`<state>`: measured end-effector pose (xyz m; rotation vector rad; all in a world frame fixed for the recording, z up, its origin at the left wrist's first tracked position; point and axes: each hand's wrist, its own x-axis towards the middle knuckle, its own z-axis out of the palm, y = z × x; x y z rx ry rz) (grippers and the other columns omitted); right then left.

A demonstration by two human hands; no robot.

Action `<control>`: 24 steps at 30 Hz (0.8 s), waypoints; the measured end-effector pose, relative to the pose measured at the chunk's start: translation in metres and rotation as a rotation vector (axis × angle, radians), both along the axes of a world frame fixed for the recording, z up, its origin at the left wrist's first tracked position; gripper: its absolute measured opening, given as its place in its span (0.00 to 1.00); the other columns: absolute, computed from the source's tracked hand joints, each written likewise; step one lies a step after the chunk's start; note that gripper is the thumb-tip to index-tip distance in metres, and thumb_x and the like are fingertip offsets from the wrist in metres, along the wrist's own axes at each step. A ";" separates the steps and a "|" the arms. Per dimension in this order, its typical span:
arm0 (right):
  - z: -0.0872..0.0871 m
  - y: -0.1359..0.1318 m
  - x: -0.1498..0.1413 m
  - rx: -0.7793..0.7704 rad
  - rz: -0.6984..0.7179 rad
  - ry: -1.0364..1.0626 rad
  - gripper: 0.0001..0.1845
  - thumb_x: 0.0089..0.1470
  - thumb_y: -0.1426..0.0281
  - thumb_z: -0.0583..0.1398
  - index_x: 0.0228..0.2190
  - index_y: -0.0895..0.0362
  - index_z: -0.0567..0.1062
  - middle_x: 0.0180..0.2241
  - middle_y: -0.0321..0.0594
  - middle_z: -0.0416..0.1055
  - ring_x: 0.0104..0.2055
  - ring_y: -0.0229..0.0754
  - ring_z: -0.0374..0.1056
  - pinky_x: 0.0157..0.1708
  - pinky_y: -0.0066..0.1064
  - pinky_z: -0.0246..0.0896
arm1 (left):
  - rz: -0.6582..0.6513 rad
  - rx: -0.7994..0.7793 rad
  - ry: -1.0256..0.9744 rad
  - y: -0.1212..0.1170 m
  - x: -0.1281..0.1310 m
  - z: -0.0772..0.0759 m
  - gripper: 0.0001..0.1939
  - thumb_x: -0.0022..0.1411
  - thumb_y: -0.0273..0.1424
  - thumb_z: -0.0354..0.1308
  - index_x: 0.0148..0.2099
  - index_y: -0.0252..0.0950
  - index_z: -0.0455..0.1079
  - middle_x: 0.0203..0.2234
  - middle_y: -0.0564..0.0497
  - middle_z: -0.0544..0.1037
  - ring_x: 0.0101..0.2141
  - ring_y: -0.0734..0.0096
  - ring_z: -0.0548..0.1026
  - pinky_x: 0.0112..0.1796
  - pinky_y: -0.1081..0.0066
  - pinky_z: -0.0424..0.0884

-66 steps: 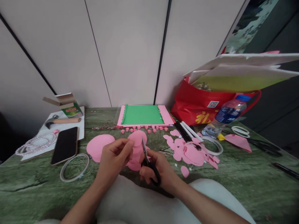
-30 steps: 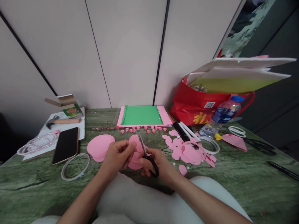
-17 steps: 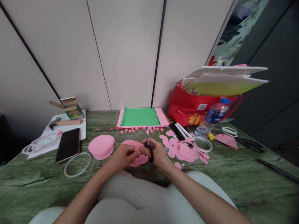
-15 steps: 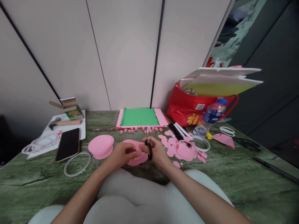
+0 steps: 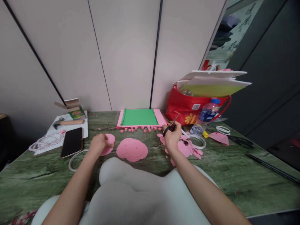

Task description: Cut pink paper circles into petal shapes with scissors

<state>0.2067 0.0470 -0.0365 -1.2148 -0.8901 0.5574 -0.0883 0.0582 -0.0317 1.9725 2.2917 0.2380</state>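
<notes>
My left hand (image 5: 99, 144) rests with curled fingers on a stack of pink paper circles (image 5: 109, 142) left of centre on the green table. A pile of cut pink paper rounds (image 5: 132, 150) lies flat between my arms. My right hand (image 5: 172, 135) is closed round black-handled scissors (image 5: 172, 123), blades pointing up and to the right, above a heap of pink paper scraps (image 5: 187, 149).
Green and pink sheets (image 5: 139, 117) lie at the back, small pink hearts before them. A phone (image 5: 72, 142), tape ring (image 5: 75, 155), beads (image 5: 44, 142), hammer (image 5: 67, 122) and box (image 5: 74, 110) sit left. A red bag (image 5: 187, 107), water bottle (image 5: 204, 117), pens and tape rolls (image 5: 199, 141) stand right.
My hands have parted. The cut pink rounds now lie on the table; my left hand moved left onto the circle stack and my right carried the scissors right, over the scraps.
</notes>
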 end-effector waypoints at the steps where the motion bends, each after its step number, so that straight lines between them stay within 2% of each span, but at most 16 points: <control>1: 0.000 0.000 -0.001 0.009 -0.016 0.003 0.17 0.45 0.66 0.56 0.39 0.55 0.62 0.39 0.41 0.64 0.42 0.40 0.60 0.40 0.32 0.57 | -0.001 -0.016 -0.003 0.000 -0.002 0.001 0.24 0.38 0.41 0.64 0.37 0.32 0.73 0.37 0.37 0.77 0.39 0.51 0.74 0.35 0.67 0.66; 4: -0.004 -0.001 -0.010 -0.009 0.069 0.020 0.16 0.41 0.66 0.59 0.35 0.55 0.63 0.35 0.38 0.65 0.38 0.39 0.61 0.41 0.31 0.57 | 0.011 -0.051 -0.010 0.001 -0.006 0.004 0.20 0.39 0.39 0.64 0.34 0.32 0.73 0.34 0.37 0.78 0.37 0.53 0.75 0.33 0.70 0.66; 8: -0.014 -0.005 -0.024 -0.179 0.375 0.064 0.17 0.30 0.67 0.66 0.25 0.57 0.66 0.21 0.32 0.65 0.26 0.37 0.63 0.28 0.30 0.61 | 0.024 -0.068 -0.011 0.001 -0.007 0.007 0.15 0.40 0.37 0.64 0.31 0.33 0.74 0.32 0.38 0.79 0.37 0.53 0.75 0.32 0.70 0.66; 11: -0.021 -0.010 -0.031 -0.335 0.520 0.140 0.20 0.26 0.66 0.67 0.24 0.59 0.67 0.19 0.32 0.64 0.22 0.38 0.63 0.20 0.29 0.60 | 0.014 -0.082 -0.016 0.001 -0.006 0.007 0.15 0.38 0.37 0.65 0.29 0.33 0.74 0.29 0.39 0.79 0.35 0.54 0.76 0.31 0.70 0.65; 14: -0.022 -0.012 -0.033 -0.398 0.592 0.214 0.23 0.26 0.65 0.68 0.27 0.58 0.67 0.21 0.33 0.65 0.23 0.38 0.64 0.19 0.29 0.62 | 0.008 -0.094 -0.015 0.000 -0.005 0.008 0.13 0.37 0.36 0.65 0.27 0.34 0.74 0.28 0.39 0.79 0.34 0.54 0.76 0.31 0.70 0.65; 19: -0.017 -0.016 -0.036 -0.391 0.689 0.288 0.24 0.27 0.65 0.69 0.28 0.58 0.67 0.22 0.32 0.66 0.25 0.36 0.65 0.24 0.30 0.65 | 0.011 -0.106 -0.032 -0.002 -0.004 0.012 0.10 0.40 0.35 0.63 0.24 0.34 0.73 0.25 0.40 0.79 0.33 0.55 0.76 0.30 0.70 0.65; 24: -0.016 -0.019 -0.038 -0.387 0.648 0.270 0.25 0.23 0.69 0.70 0.27 0.58 0.66 0.21 0.30 0.67 0.24 0.35 0.64 0.21 0.25 0.61 | 0.067 -0.072 -0.083 -0.002 -0.001 0.014 0.03 0.42 0.28 0.59 0.20 0.35 0.71 0.21 0.41 0.78 0.34 0.53 0.76 0.32 0.68 0.66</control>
